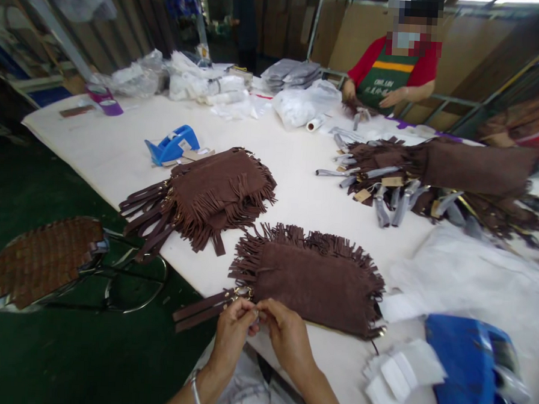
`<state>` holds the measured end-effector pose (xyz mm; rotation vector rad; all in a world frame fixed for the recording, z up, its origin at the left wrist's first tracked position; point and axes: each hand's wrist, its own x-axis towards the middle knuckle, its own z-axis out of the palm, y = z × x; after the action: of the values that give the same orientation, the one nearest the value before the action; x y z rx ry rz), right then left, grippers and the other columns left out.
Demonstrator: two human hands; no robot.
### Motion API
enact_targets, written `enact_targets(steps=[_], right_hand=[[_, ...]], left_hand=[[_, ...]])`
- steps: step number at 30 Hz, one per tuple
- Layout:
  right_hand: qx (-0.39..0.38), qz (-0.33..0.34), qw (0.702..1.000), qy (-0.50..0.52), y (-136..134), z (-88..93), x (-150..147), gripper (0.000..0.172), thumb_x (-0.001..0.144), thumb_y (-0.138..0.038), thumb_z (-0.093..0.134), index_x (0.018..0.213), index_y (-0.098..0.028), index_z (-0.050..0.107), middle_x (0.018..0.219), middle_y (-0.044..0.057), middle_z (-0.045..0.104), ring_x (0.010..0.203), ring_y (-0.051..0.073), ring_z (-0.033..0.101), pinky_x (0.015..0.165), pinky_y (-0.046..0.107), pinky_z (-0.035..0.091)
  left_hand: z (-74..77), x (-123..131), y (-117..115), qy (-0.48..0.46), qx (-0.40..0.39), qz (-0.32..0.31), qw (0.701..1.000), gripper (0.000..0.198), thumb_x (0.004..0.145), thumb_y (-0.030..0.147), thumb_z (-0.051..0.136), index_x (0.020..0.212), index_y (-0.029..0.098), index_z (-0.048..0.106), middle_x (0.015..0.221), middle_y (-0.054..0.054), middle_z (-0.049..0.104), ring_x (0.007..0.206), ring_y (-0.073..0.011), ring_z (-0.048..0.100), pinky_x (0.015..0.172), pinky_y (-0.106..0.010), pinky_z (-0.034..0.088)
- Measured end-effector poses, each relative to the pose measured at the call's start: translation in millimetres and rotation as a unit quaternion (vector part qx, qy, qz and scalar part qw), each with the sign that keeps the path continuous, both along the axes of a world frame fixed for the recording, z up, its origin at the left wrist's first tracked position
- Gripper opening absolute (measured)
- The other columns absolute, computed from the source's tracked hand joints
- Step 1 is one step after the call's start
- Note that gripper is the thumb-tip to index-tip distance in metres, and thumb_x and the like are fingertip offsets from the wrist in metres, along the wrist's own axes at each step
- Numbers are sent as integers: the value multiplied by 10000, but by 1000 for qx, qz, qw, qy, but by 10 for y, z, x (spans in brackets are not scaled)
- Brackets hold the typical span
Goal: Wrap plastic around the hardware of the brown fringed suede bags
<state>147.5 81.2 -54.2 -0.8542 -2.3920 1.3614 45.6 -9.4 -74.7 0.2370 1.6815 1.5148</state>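
Observation:
My left hand and my right hand meet at the near edge of the table, fingertips pinched together. A small shiny bit shows between them, too small to name. Just beyond lies a brown fringed bag, flat, with fringe along its far side and both ends. Its brown strap hangs off the table edge to the left, joined by gold-coloured hardware close to my left fingers. A metal bangle circles my left wrist.
Stacked brown fringed bags lie at left, beside a blue tape dispenser. A larger bag pile sits at right. Near right are white tags and another blue dispenser. A co-worker stands across; a stool is left.

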Motion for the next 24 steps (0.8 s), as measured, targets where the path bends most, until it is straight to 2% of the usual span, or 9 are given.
enact_targets(steps=[10, 14, 18, 22, 24], right_hand=[[53, 13, 992, -115, 38, 193, -94, 246, 873, -115, 449, 905, -246, 654, 834, 8, 719, 790, 164, 673, 688, 218, 395], [74, 32, 984, -157, 82, 222, -127, 252, 847, -95, 466, 910, -258, 648, 867, -7, 728, 813, 168, 679, 671, 222, 372], [95, 50, 979, -176, 122, 252, -162, 242, 837, -95, 474, 923, -252, 636, 870, -3, 728, 802, 168, 679, 642, 222, 351], [94, 56, 976, -187, 130, 235, -177, 198, 846, -111, 473, 894, -246, 609, 819, -4, 721, 770, 165, 677, 621, 220, 343], [83, 42, 978, -189, 123, 212, -166, 199, 841, -115, 474, 974, -229, 569, 772, 5, 711, 748, 171, 675, 615, 220, 351]], left_hand=[[52, 17, -3, -28, 12, 21, 999, 136, 672, 295, 672, 691, 174, 613, 549, 19, 577, 503, -127, 511, 514, -219, 394], [74, 18, -4, -44, 11, 22, 999, 168, 646, 308, 707, 673, 169, 616, 607, 0, 616, 541, -137, 541, 527, -226, 426], [11, 2, 1, -70, 11, 12, 997, 234, 661, 372, 729, 688, 165, 622, 676, -28, 658, 632, -166, 590, 600, -252, 476], [-51, -4, 29, -82, 11, 44, 996, 287, 650, 403, 741, 623, 155, 599, 558, 1, 602, 511, -123, 530, 514, -218, 412], [-35, 5, 44, -108, 6, 56, 993, 287, 629, 405, 751, 626, 153, 611, 539, 5, 594, 480, -116, 516, 483, -212, 388]])
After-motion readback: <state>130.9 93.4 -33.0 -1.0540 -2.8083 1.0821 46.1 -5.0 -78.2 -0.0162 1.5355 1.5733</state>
